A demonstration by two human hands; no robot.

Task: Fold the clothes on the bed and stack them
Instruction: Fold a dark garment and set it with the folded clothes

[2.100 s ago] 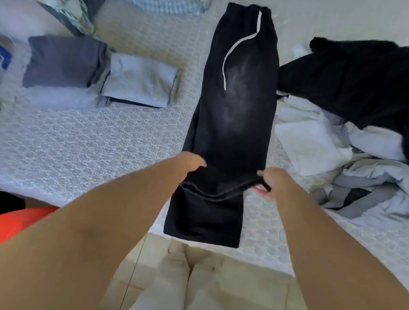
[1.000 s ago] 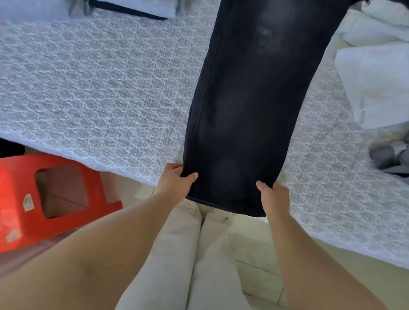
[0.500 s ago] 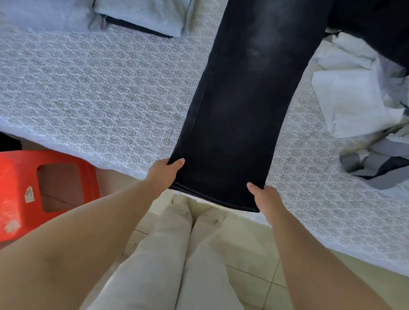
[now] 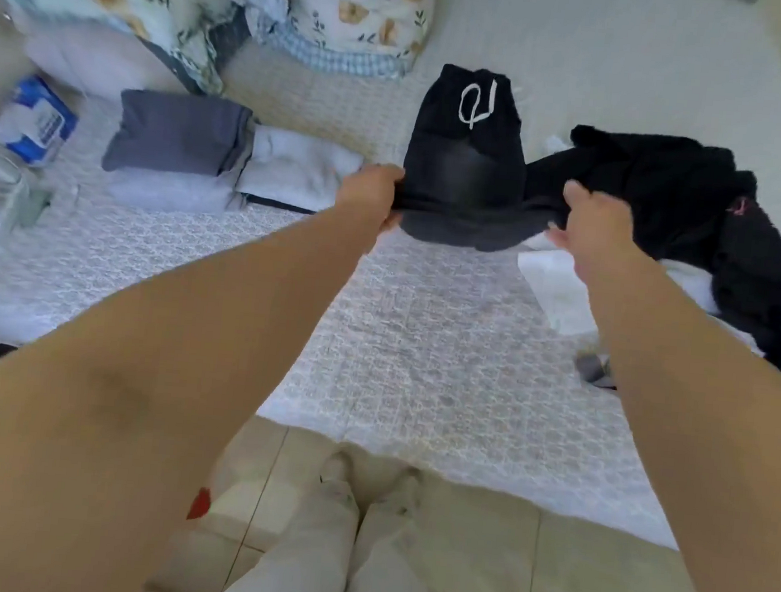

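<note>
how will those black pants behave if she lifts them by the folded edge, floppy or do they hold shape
Probably floppy: the black pants sag in a curve between the left hand and right hand gripping the fold. Likely fairly heavy for cloth, since the fabric looks thick and lies flat on the bed. The white drawstring lies loose and may dangle.

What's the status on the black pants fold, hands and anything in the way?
Left hand and right hand each grip the black drawstring pants, lifted fold edge. Crumpled black garment touching right side.
</note>
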